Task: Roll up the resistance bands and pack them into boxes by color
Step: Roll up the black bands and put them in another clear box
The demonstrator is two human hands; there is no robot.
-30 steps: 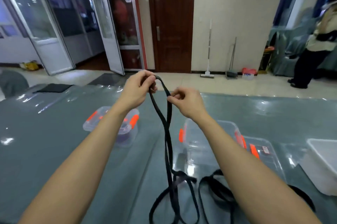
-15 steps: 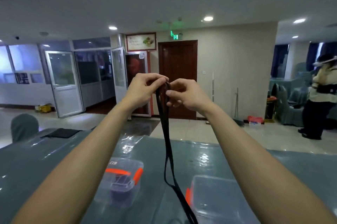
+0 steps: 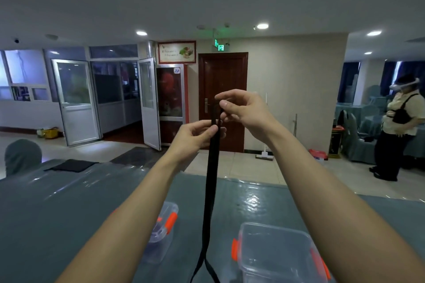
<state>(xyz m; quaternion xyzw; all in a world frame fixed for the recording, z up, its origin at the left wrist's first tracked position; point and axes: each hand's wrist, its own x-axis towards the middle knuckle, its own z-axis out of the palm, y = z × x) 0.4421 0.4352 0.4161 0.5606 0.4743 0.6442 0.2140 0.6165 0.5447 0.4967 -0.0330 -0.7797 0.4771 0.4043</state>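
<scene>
Black band (image 3: 211,181) hangs doubled in front of me, top end up at chest height in the air, both strands running straight down and splitting apart near the bottom edge of view, lower end cut off. My right hand (image 3: 245,112) is the higher one, thumb and forefinger pinched on the band's top fold, other fingers loosely curled. My left hand (image 3: 195,136) sits just below it, thumb and fingers pinched on the same band a little lower down. Both hands are clamped on the band, none free. Below, on the table (image 3: 57,209) with a grey-green glossy cover, two clear boxes with orange clips: left box (image 3: 164,225) partly hidden by my left forearm, something dark purple inside it but I can't tell what; right box (image 3: 276,255) to the right of the hanging band, partly under my right forearm, looks see-through with nothing clear inside. The band hangs between the two boxes, touching neither as far as I can see. A black cloth (image 3: 71,166) lies flat at the table's far left. Beyond the table: brown door (image 3: 223,100), and another person (image 3: 399,130) standing at far right wearing a headset.
</scene>
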